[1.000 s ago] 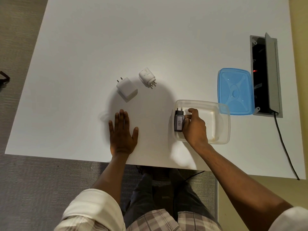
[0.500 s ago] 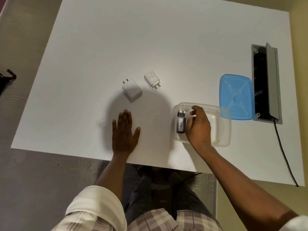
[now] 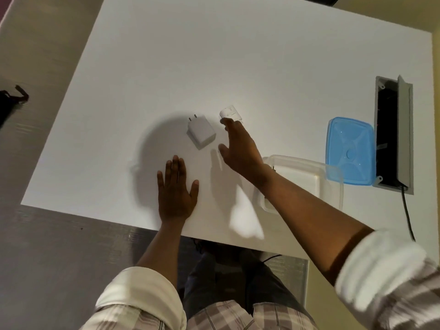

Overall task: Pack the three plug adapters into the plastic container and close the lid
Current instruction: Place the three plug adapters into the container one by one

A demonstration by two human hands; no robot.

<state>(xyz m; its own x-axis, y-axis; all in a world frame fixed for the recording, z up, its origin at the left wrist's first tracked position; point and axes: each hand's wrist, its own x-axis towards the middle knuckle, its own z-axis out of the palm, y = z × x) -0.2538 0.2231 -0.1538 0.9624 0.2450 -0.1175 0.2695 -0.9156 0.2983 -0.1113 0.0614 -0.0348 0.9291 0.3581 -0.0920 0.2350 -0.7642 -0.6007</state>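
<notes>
A square white plug adapter (image 3: pixel 201 134) lies on the white table (image 3: pixel 166 55), pins pointing away. To its right is a rounder white adapter (image 3: pixel 229 113), half covered by the fingertips of my right hand (image 3: pixel 239 147), which is open and reaches over it. The clear plastic container (image 3: pixel 331 184) stands at the right near the front edge; my right forearm crosses its left end. Only the pins of the dark adapter (image 3: pixel 273 166) show inside it beside my wrist. The blue lid (image 3: pixel 350 151) lies flat beyond the container, overlapping its far right corner. My left hand (image 3: pixel 177 192) rests flat and open on the table.
A recessed cable box (image 3: pixel 392 132) with its grey flap raised sits in the table right of the lid, and a black cable (image 3: pixel 408 215) runs from it over the front edge. A dark object (image 3: pixel 10 101) lies on the floor at far left.
My right hand has let go of the dark adapter inside the container and moved up and left to the rounder white adapter. My left hand has stayed flat.
</notes>
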